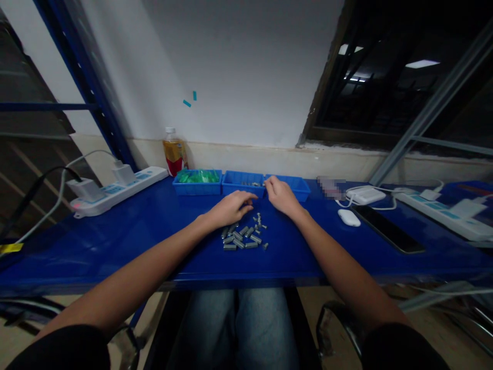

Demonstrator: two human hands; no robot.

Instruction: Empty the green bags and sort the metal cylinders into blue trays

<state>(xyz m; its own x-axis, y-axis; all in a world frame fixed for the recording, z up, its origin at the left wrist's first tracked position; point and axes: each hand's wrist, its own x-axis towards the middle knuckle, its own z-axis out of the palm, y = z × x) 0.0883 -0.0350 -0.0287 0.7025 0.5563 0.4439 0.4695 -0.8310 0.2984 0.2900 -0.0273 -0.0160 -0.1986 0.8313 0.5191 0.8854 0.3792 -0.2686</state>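
My left hand (234, 207) hovers over the blue table, just above a loose pile of metal cylinders (239, 238) and small screws (259, 221). Its thumb and forefinger are apart, with nothing visible between them. My right hand (280, 195) is at the front edge of the right blue bin (300, 191), its fingertips bent together near the divide with the middle bin. Whatever those fingertips hold is too small to name. Small metal parts (252, 184) lie in the middle blue bin (233, 180). Green plastic bags (198, 176) fill the left blue bin (198, 190).
A bottle (174, 154) stands behind the left bin. Power strips lie at the left (123, 191) and right (442, 213) with cables. A phone (387, 228), a white earphone case (348, 218) and a white adapter (365, 195) sit right of my right hand.
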